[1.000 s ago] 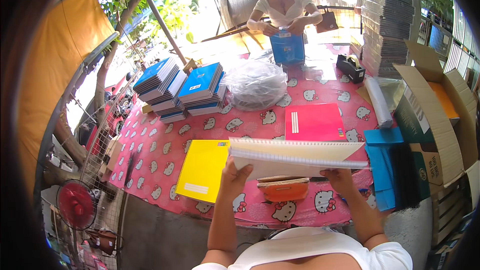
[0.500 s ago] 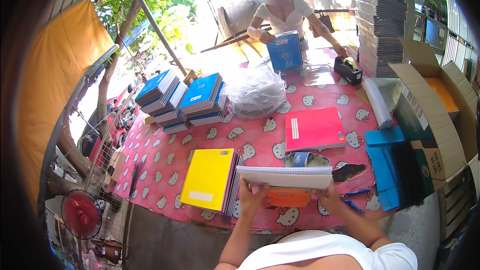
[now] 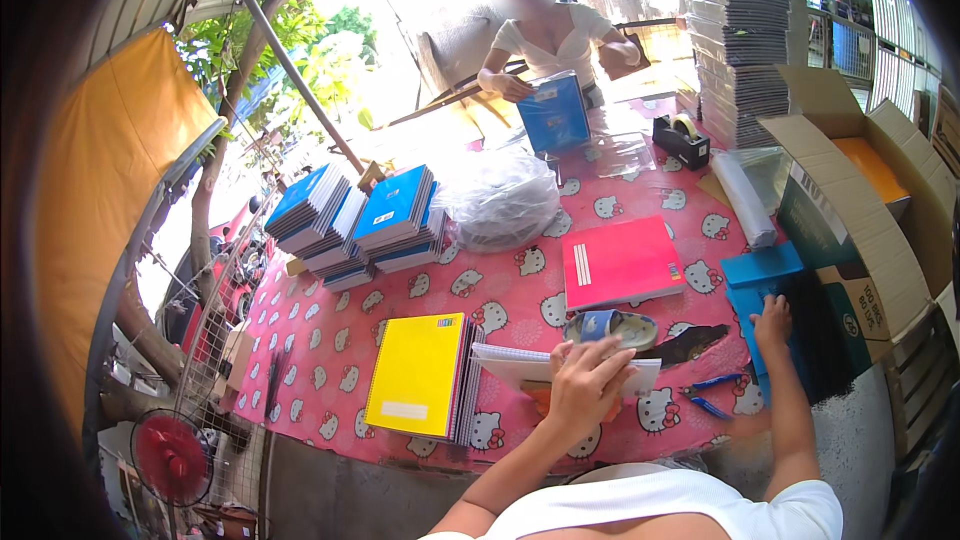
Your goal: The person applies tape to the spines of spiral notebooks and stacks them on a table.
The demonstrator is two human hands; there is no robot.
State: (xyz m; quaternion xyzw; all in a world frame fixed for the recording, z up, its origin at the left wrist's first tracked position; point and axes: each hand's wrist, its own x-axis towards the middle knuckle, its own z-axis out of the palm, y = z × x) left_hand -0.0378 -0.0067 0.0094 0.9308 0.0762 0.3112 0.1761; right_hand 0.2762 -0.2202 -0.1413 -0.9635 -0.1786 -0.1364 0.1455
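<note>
A spiral notebook with white pages stands tilted near the table's front edge. My left hand lies across its face and upper edge, fingers stretched and apart. Part of an orange thing shows below the notebook, mostly covered. At the right, my right hand has its bent fingers on a blue sheet, which lies beside the open carton. Between my hands lie blue-handled cutting pliers and a slipper. A stack of yellow-topped spiral notebooks stands left of my left hand.
A pink-red notebook lies beyond the slipper. Stacks of blue notebooks, a plastic bundle and a tape dispenser are farther back. Across the table, a person holds a blue notebook. An open carton borders the right side.
My right hand has left the white-paged notebook and moved right to the blue sheet. My left hand has shifted to the notebook's face. The other person's arm has left the tape dispenser.
</note>
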